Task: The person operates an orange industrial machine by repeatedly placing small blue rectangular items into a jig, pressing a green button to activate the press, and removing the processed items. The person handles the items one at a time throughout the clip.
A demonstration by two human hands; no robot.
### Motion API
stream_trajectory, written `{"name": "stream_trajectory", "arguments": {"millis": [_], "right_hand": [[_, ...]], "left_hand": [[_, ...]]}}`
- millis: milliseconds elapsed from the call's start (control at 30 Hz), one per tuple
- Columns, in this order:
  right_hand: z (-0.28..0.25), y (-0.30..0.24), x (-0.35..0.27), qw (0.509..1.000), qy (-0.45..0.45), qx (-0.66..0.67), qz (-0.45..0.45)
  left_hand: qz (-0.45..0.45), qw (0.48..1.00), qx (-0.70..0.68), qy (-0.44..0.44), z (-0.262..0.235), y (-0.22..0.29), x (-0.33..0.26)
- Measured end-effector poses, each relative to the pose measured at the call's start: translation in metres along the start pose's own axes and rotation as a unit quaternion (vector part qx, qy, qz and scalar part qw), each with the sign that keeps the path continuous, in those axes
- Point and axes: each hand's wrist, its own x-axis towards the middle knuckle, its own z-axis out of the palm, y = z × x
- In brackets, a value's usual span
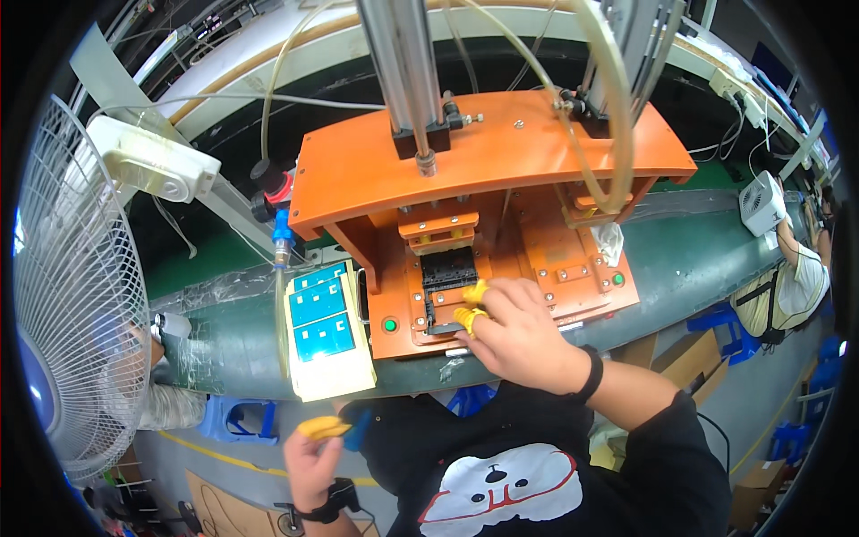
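My right hand (530,342) reaches over the base of an orange pneumatic press (573,259), with yellow finger covers on two fingertips. Its bent fingers grip the right side of a black plastic part (429,315) lying in the front of the press nest; the thumb is mostly hidden. Behind that part is a black block (449,268), beneath the raised orange press head (438,231). Low at the left, my left hand (313,458), also with a yellow finger cover, is closed on a small blue piece (358,431), blurred, in front of my black shirt.
Left of the press lies a stack of pale sheets (333,380) bearing blue pieces (324,336). Green buttons (390,326) sit at the base's front corners. A large fan (85,295) stands at far left. Air hoses hang over the press. Another person (796,277) sits at far right.
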Motion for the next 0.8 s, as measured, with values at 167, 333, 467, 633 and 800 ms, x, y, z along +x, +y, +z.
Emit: {"name": "stream_trajectory", "arguments": {"millis": [167, 333, 467, 633, 800], "right_hand": [[-0.008, 0.014, 0.007, 0.995, 0.053, 0.011, -0.080], [-0.087, 0.014, -0.007, 0.975, 0.203, 0.090, 0.023], [-0.129, 0.034, -0.092, 0.861, 0.352, 0.260, 0.258], [-0.137, 0.098, -0.212, 0.595, 0.569, 0.432, 0.368], [-0.116, 0.154, -0.289, 0.501, 0.606, 0.457, 0.416]], "left_hand": [[0.002, 0.986, -0.053, -0.161, 0.070, 0.027, 0.074], [0.279, 0.919, 0.241, -0.142, 0.113, 0.057, 0.161], [0.321, 0.886, 0.313, -0.114, 0.138, 0.063, 0.218], [0.259, 0.848, 0.441, -0.140, 0.162, 0.064, 0.268], [0.236, 0.867, 0.415, -0.141, 0.147, 0.018, 0.324]]}}
